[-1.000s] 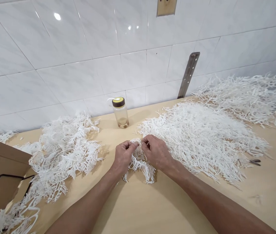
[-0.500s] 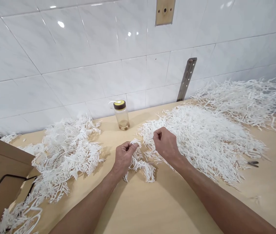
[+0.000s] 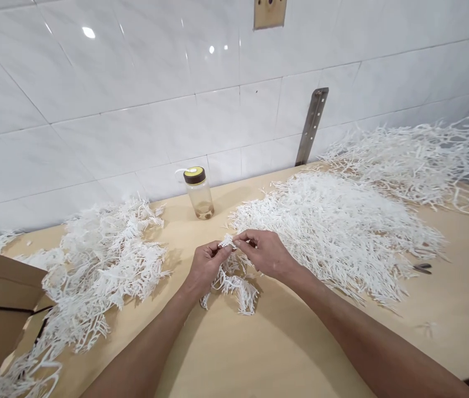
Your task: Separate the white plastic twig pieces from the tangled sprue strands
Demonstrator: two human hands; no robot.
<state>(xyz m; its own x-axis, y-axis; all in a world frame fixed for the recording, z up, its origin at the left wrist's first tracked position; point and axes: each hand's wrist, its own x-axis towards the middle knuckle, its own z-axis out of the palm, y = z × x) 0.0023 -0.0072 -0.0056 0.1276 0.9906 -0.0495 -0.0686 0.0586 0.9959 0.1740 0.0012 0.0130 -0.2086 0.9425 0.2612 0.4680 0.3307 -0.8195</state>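
A white branched plastic strand (image 3: 245, 296) with many thin tips hangs from my left hand (image 3: 207, 265), whose thumb and fingers are closed on it. My right hand (image 3: 265, 251) is pinched at the strand's upper tips, close beside the left fingertips. The strand's lower part droops onto or just above the table (image 3: 259, 354); which of these I cannot tell. Right of my hands spreads a large heap of short white pieces (image 3: 334, 226). To the left lies a pile of similar branched strands (image 3: 110, 254).
A clear bottle (image 3: 200, 196) with a yellow and dark lid stands near the tiled wall. A metal bracket (image 3: 312, 127) rises at the wall. More white strands (image 3: 417, 160) lie back right, small dark snips (image 3: 422, 268) at right, a cardboard box (image 3: 2, 287) at left.
My right hand has moved left and slightly down from the heap to the strand in my left hand, where its fingertips now pinch. The camera view has shifted slightly.
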